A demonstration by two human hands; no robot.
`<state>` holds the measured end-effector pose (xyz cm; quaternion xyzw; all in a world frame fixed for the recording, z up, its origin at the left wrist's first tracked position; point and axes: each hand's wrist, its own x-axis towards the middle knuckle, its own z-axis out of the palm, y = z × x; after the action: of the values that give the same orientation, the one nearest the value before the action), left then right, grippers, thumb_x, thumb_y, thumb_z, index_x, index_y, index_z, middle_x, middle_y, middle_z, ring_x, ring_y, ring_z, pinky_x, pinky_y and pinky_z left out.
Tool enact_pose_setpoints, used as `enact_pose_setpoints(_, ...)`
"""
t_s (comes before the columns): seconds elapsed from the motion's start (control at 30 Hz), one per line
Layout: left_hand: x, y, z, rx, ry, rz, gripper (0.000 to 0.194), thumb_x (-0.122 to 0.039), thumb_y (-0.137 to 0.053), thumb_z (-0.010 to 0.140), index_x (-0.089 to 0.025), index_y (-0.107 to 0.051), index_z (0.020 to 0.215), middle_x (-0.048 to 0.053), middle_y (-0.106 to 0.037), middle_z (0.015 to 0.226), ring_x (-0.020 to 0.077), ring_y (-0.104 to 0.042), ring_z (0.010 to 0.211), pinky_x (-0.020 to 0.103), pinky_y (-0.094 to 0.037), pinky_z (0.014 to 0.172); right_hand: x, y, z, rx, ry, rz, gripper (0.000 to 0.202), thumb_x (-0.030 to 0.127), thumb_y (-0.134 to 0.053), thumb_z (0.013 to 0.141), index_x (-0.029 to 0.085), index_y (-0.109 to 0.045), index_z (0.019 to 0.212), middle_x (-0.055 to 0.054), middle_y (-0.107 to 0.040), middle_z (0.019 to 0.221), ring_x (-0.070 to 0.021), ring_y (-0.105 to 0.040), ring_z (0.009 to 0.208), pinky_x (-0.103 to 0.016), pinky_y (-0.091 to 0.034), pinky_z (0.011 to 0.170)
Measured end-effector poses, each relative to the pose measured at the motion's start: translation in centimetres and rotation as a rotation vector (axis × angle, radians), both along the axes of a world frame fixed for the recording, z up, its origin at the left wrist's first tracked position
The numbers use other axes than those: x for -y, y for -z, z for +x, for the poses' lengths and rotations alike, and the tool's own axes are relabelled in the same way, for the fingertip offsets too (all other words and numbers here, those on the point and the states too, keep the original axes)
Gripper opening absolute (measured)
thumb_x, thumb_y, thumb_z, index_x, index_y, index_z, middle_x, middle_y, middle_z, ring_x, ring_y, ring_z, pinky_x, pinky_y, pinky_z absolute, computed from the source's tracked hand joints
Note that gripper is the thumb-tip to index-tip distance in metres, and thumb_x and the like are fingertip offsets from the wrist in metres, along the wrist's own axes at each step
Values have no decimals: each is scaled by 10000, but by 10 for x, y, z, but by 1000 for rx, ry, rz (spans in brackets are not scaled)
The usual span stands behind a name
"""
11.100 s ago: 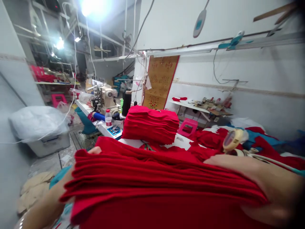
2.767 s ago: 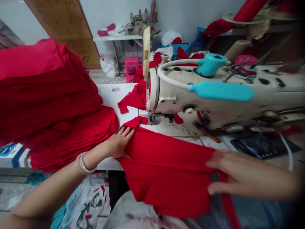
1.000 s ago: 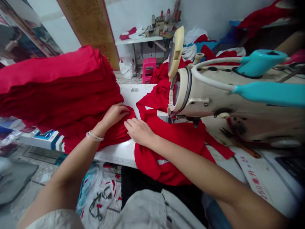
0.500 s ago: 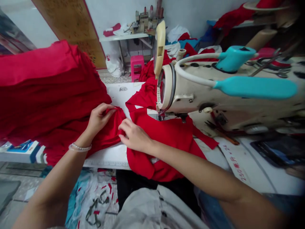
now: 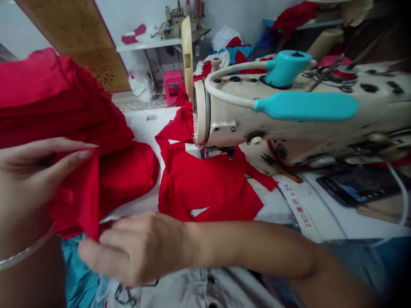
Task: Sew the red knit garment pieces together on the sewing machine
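At the left, my left hand (image 5: 35, 179) pinches the upper edge of a red piece of fabric (image 5: 88, 192) between thumb and fingers. Lower down, my right hand (image 5: 138, 246) is closed on the bottom of the same piece, so its edge runs taut and nearly upright between the two hands. Behind it rises a tall pile of folded red fabric (image 5: 80, 111). Another red fabric piece (image 5: 205, 184) lies flat on the table, its far edge by the needle area of the sewing machine (image 5: 231, 102).
A turquoise lamp (image 5: 308, 106) with a bent white neck sits on the machine. Orange-handled snips (image 5: 289, 173) and a dark phone (image 5: 353, 186) lie to the right. Behind are a pink stool (image 5: 172, 85) and another sewing machine (image 5: 178, 25). Turquoise cloth (image 5: 78, 269) hangs below the table.
Both hands have moved left and nearer the camera, lifting the red fabric piece off the table and stretching it between them. The view has shifted; the flat piece still lies by the machine.
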<state>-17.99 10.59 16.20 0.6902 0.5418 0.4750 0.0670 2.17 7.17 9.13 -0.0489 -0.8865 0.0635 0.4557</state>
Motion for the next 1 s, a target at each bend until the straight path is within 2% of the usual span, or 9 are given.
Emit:
enact_pose_setpoints(0.07, -22, 7, 40, -112, 180, -93, 149, -417, -751, 831, -285, -797, 885, -75, -762, 854, 154, -668, 747, 303, -564, 723, 0, -3, 36, -42, 46, 95, 290, 143, -432, 1001, 46, -697, 1070, -19, -622, 732, -132, -565, 655, -269, -478, 590)
enact_pose_setpoints(0.13, -53, 34, 82, -197, 419, -156, 154, -342, -695, 889, -214, -780, 904, -25, -757, 823, 142, -669, 718, 275, -549, 726, -10, 7, 79, 55, 197, 161, 268, 116, -448, 990, 27, -687, 1073, -81, -665, 814, -164, -597, 744, -293, -506, 653)
enact_pose_setpoints(0.23, -97, 98, 128, -282, 458, -224, 76, -197, -694, 872, -142, -747, 875, 53, -741, 861, 174, -676, 780, 276, -521, 734, -34, 42, 136, 326, 487, 92, 261, 52, -439, 975, 107, -691, 1009, -88, -660, 808, -187, -588, 759, -314, -507, 677)
enact_pose_setpoints(0.33, -119, 149, 143, -296, 460, -259, 57, -187, -696, 875, -136, -715, 858, 69, -718, 884, 185, -663, 813, 274, -501, 746, -49, 80, 166, 441, 504, -109, 261, 72, -432, 984, 140, -680, 937, -85, -660, 829, -194, -596, 780, -323, -531, 729)
enact_pose_setpoints(0.4, -121, 164, 141, -284, 481, -240, 66, -199, -681, 895, -140, -702, 875, 67, -699, 885, 186, -653, 823, 273, -493, 749, -50, 94, 172, 399, 459, -225, 226, 78, -449, 977, 134, -668, 986, -99, -675, 898, -206, -622, 849, -337, -550, 782)
enact_pose_setpoints(0.7, -130, 167, 136, -263, 638, -160, 109, -262, -656, 940, -160, -690, 923, 60, -677, 945, 176, -647, 860, 265, -493, 773, -42, 101, 172, 219, 407, -423, 193, 138, -507, 989, 186, -688, 1039, -71, -652, 898, -175, -611, 836, -322, -541, 757)
enact_pose_setpoints(0.8, -132, 164, 138, -334, 609, -199, 114, -273, -669, 931, -165, -695, 907, 66, -682, 956, 185, -649, 865, 272, -499, 757, -41, 102, 173, 231, 397, -434, 192, 156, -528, 987, 188, -710, 1039, -65, -650, 880, -173, -583, 815, -328, -526, 734)
enact_pose_setpoints(0.93, -103, 151, 141, -404, 442, -103, 123, -239, -641, 923, -152, -697, 990, 138, -669, 1126, 269, -624, 1058, 396, -517, 892, -41, 101, 177, 244, 375, -474, 217, 147, -533, 978, 178, -725, 1074, -74, -656, 913, -174, -587, 848, -330, -535, 760)
enact_pose_setpoints(1.0, -74, 147, 139, -378, 596, -125, 186, -199, -563, 953, -165, -686, 1089, 133, -672, 1185, 245, -626, 1120, 395, -516, 967, -41, 100, 180, 233, 353, -510, 215, 135, -549, 965, 182, -731, 1069, -77, -670, 942, -173, -604, 873, -326, -544, 780)
